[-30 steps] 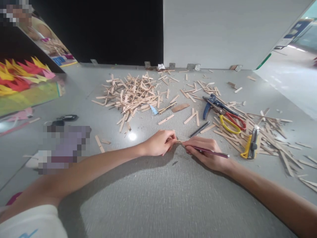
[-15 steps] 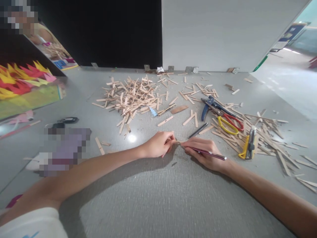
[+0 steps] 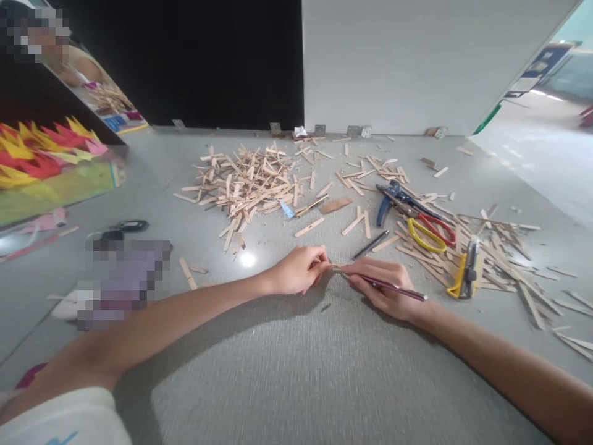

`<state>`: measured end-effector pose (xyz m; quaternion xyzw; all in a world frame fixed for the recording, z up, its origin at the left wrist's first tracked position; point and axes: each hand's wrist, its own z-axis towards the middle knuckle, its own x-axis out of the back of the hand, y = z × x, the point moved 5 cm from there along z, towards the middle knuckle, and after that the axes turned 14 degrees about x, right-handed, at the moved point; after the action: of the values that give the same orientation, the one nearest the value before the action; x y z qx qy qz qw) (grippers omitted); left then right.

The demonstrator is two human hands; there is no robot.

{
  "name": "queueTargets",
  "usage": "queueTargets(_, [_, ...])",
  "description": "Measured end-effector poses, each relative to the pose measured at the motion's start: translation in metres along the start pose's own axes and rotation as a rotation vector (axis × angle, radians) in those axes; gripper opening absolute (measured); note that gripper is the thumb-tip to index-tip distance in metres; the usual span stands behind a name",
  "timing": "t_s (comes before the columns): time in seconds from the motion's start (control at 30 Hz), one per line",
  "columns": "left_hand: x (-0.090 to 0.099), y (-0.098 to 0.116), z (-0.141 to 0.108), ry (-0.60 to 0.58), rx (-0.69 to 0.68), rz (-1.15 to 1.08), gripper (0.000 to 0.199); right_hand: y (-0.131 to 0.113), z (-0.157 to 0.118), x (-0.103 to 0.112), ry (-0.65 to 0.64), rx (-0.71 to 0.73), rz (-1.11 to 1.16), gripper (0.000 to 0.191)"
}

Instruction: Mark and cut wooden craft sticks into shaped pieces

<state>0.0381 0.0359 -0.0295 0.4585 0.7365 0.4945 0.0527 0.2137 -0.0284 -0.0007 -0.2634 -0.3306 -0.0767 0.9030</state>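
Observation:
My left hand (image 3: 300,271) is closed in a pinch on a small wooden craft stick (image 3: 335,266), whose end pokes out between the fingertips toward the right. My right hand (image 3: 384,283) is wrapped round a slim maroon pen (image 3: 402,290), its back end sticking out past the palm. The pen's tip lies by the stick, and the fingers partly hide it. Just above the right hand a dark pencil-like rod (image 3: 370,245) rests on the grey table (image 3: 296,377). A loose stick with a dark hole (image 3: 309,227) lies beyond both hands.
A heap of wooden sticks (image 3: 250,179) lies beyond my left hand. At right are blue pliers (image 3: 386,201), red-and-yellow-handled scissors (image 3: 426,235) and a yellow box cutter (image 3: 458,278) among more sticks. A blurred phone-like object (image 3: 130,278) lies left; upright panels (image 3: 417,68) stand behind.
My right hand and the pen have shifted very slightly to the right, showing a little more of the stick. My left hand keeps its pinch almost unmoved.

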Motion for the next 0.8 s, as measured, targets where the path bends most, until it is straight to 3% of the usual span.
queueTargets(0.37, [0.0024,-0.0019,0.0034,-0.019,0.051,-0.016,0.023,-0.0001,0.0019,0.0072,0.115,-0.077,-0.13,0.026])
queueTargets(0.8, [0.0009,0.0012,0.0003,-0.027,0.072,-0.039,0.02,0.0068,-0.0019,0.0015,0.063,-0.125,-0.205,0.022])
